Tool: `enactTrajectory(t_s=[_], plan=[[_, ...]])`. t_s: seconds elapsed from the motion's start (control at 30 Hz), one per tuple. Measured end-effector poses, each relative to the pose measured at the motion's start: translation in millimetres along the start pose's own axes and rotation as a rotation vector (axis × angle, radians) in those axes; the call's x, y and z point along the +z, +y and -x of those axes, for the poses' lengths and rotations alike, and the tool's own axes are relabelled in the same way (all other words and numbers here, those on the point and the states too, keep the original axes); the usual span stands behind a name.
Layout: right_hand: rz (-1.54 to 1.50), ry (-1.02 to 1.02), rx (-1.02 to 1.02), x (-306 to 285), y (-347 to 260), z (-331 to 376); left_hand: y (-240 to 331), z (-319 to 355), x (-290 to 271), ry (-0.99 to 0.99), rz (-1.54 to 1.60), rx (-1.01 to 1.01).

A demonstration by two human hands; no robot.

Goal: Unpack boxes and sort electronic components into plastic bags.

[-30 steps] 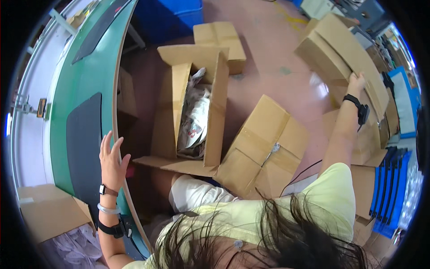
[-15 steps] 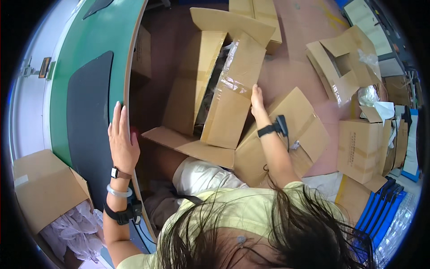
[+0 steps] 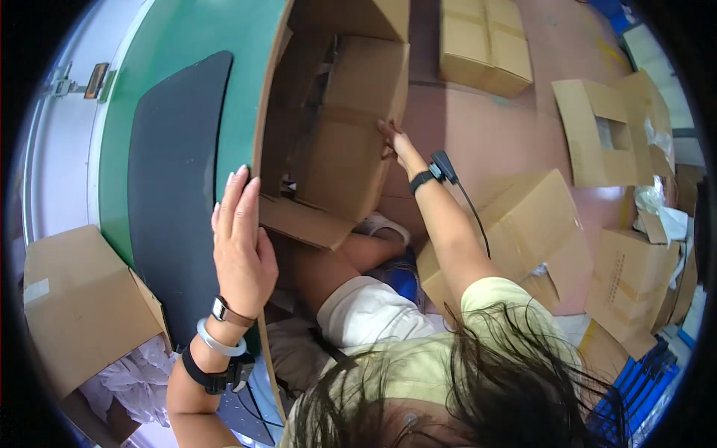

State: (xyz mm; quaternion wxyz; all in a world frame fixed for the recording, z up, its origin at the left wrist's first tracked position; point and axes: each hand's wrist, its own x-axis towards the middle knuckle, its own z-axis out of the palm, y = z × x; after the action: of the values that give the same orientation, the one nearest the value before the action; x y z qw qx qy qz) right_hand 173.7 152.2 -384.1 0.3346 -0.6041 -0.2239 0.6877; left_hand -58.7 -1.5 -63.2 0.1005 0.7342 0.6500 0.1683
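Observation:
My left hand (image 3: 245, 257) lies along the wooden edge of the green table (image 3: 179, 30), its fingers stretched out and holding nothing. To the right, my right hand (image 3: 397, 142) touches the right side of a large cardboard box (image 3: 347, 123) with its fingers apart. The box stands on the floor beside the table, partly under its edge. Its flaps are raised, and a dark gap shows along its left part; what lies inside is hard to make out.
A dark mat (image 3: 183, 172) lies on the table. Right of my legs sits a closed carton (image 3: 523, 224); another carton (image 3: 485, 48) stands farther off. More open boxes (image 3: 605, 142) line the right side. At left, a box (image 3: 82, 299) holds crumpled white plastic.
The large box has shifted left against the table, its upright flaps turning with it, and my right hand has moved along with its side. My left hand stays on the table edge.

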Motion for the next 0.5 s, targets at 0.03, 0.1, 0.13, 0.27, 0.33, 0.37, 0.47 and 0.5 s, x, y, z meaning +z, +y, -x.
enactTrajectory(t_s=[0.03,0.1,0.13,0.27,0.33,0.37,0.47,0.5], plan=[[-0.003,-0.01,0.013,17,-1,-7,1,-3,0,-0.016,0.007,-0.002],[0.195,-0.122,-0.048,54,-4,-35,4,-5,-1,-0.022,0.008,0.0],[0.195,-0.132,-0.034,70,-5,-44,3,-5,-2,-0.026,-0.005,0.009],[0.452,-0.082,-0.103,103,2,-67,1,-2,-3,-0.061,0.012,0.008],[0.481,-0.148,-0.143,96,7,-72,-2,-4,-4,-0.078,0.053,-0.002],[0.453,-0.256,-0.167,82,15,-65,-2,-3,-4,-0.088,0.09,-0.012],[0.826,-0.362,-0.102,4,40,-89,-2,-7,-9,-0.165,0.129,-0.012],[1.011,-0.458,-0.029,-12,33,-89,-6,-3,-8,-0.198,0.116,-0.027]])
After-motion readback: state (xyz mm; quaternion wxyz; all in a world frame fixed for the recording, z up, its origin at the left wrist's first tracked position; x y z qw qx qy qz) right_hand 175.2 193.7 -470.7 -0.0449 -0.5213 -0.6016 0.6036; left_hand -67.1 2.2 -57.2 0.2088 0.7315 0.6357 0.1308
